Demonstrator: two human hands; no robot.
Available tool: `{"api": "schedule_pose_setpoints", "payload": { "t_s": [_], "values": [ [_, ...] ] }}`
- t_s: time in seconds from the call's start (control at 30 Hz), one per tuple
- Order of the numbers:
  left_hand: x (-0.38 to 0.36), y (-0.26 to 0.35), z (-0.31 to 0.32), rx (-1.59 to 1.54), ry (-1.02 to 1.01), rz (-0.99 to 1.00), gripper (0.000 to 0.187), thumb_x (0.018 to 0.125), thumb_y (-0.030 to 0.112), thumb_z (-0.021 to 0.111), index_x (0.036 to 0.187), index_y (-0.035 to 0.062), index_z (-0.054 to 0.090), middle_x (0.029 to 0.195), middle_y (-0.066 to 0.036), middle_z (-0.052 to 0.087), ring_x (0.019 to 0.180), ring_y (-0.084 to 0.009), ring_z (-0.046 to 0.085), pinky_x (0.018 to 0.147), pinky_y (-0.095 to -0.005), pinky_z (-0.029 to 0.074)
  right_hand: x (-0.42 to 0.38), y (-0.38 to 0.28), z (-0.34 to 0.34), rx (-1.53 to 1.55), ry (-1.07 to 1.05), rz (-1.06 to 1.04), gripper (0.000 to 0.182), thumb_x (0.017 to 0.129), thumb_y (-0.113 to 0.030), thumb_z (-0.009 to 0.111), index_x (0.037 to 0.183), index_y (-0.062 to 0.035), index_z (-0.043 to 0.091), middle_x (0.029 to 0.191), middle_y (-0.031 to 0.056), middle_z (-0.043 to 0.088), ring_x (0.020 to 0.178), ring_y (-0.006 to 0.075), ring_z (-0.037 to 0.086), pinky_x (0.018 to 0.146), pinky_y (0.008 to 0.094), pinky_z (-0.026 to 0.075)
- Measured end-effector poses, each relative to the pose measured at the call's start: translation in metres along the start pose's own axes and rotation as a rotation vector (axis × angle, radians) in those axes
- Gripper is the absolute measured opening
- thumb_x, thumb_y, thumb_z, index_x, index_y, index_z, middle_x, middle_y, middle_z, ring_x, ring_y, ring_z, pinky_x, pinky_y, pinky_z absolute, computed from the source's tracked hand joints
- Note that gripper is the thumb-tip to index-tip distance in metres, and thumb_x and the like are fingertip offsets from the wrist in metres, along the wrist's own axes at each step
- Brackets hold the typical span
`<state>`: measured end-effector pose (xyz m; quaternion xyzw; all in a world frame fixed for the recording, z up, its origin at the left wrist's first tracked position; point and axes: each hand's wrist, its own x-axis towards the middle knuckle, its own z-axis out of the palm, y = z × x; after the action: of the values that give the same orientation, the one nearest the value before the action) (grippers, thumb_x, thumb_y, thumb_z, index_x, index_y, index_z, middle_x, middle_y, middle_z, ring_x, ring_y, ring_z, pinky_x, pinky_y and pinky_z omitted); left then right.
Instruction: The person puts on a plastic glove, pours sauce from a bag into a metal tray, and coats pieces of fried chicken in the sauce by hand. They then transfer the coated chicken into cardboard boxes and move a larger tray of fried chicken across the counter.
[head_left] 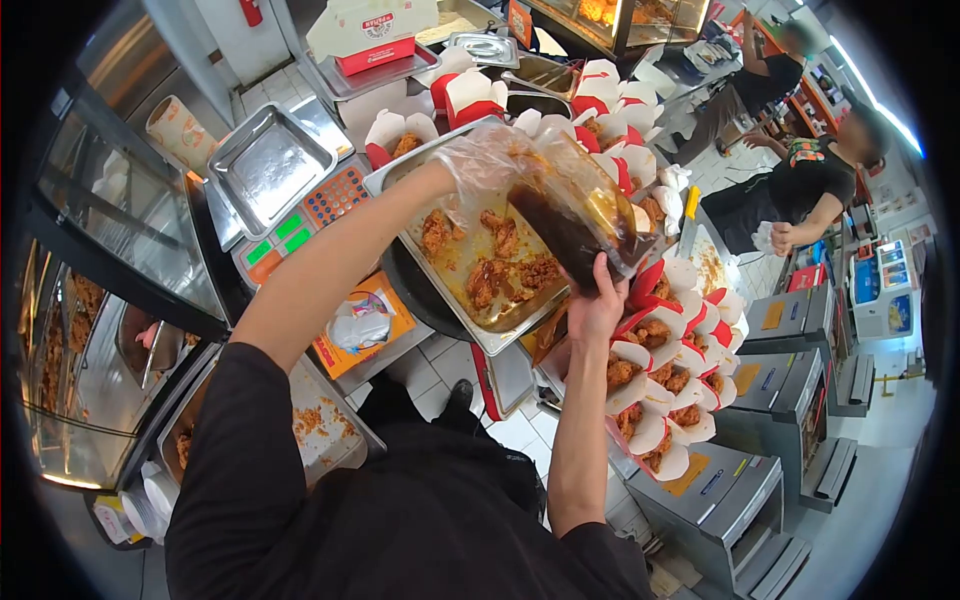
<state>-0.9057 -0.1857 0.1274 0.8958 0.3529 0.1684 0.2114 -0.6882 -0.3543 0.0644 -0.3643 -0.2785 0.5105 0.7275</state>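
A clear plastic container of dark brown sauce [570, 225] is tilted over a metal tray [487, 335] of fried chicken pieces [487, 283]. My left hand [488, 165], in a clear plastic glove, is closed at the container's upper end; its fingertips are partly hidden by glove and container. My right hand [598, 305], bare, grips the lower end from below, thumb on its side. Brown sauce coats some of the chicken and pools on the tray floor.
Many red-and-white boxes of fried chicken [650, 335] crowd the right. A scale [300, 225] with an empty metal tray [270, 160] beside it stands left, near a glass display case [130, 200]. A knife with yellow handle [691, 205] lies right. Two people [810, 185] stand beyond.
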Motion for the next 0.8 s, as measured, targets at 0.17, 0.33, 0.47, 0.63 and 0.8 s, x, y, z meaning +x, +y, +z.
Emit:
{"api": "schedule_pose_setpoints", "payload": {
  "t_s": [0.17, 0.33, 0.47, 0.63, 0.8],
  "values": [
    [-0.036, -0.022, -0.021, 0.492, 0.173, 0.267, 0.023, 0.088, 0.018, 0.06, 0.108, 0.0113, 0.068, 0.116, -0.009, 0.062, 0.108, -0.0277, 0.058, 0.097, -0.0367, 0.045, 0.006, 0.022, 0.03, 0.061, -0.075, 0.04, 0.027, 0.095, -0.012, 0.059, 0.122, -0.0082, 0.056, 0.115, 0.0073, 0.064, 0.102, 0.0219, 0.065, 0.075, 0.0413, 0.059],
    [-0.07, -0.007, -0.046, -0.272, 0.103, -0.249, 0.027, 0.095, 0.029, 0.056, 0.107, 0.007, 0.067, 0.115, -0.012, 0.062, 0.101, -0.0295, 0.059, 0.089, -0.0383, 0.047, -0.001, 0.028, 0.05, 0.128, -0.1, 0.092, 0.023, 0.092, -0.005, 0.062, 0.115, -0.0036, 0.06, 0.107, 0.0065, 0.066, 0.094, 0.0175, 0.065, 0.076, 0.0387, 0.059],
    [-0.097, -0.004, -0.037, -0.012, 0.165, -0.091, 0.025, 0.094, 0.024, 0.06, 0.106, 0.0032, 0.067, 0.109, -0.012, 0.061, 0.098, -0.0295, 0.058, 0.089, -0.0368, 0.047, -0.019, 0.027, 0.048, 0.124, -0.135, 0.088, 0.025, 0.092, -0.004, 0.061, 0.118, -0.0026, 0.059, 0.111, 0.0066, 0.066, 0.098, 0.0171, 0.064, 0.079, 0.0365, 0.057],
    [-0.091, 0.0, -0.032, -0.374, 0.329, -0.118, 0.023, 0.091, 0.022, 0.062, 0.102, 0.0024, 0.068, 0.102, -0.013, 0.065, 0.094, -0.0271, 0.061, 0.085, -0.0363, 0.047, -0.017, 0.039, 0.041, 0.04, -0.159, 0.018, 0.032, 0.094, -0.007, 0.058, 0.126, -0.0049, 0.055, 0.119, 0.0092, 0.063, 0.107, 0.0234, 0.063, 0.086, 0.0427, 0.055],
    [-0.062, 0.011, -0.032, -0.169, 0.458, -0.03, 0.019, 0.088, 0.018, 0.062, 0.099, 0.0042, 0.068, 0.092, -0.014, 0.067, 0.086, -0.0304, 0.064, 0.079, -0.0378, 0.05, -0.024, 0.021, 0.052, 0.169, -0.147, 0.053, 0.034, 0.091, -0.003, 0.064, 0.124, -0.0019, 0.057, 0.118, 0.0078, 0.063, 0.111, 0.0177, 0.058, 0.101, 0.0337, 0.04]
  ]
}}
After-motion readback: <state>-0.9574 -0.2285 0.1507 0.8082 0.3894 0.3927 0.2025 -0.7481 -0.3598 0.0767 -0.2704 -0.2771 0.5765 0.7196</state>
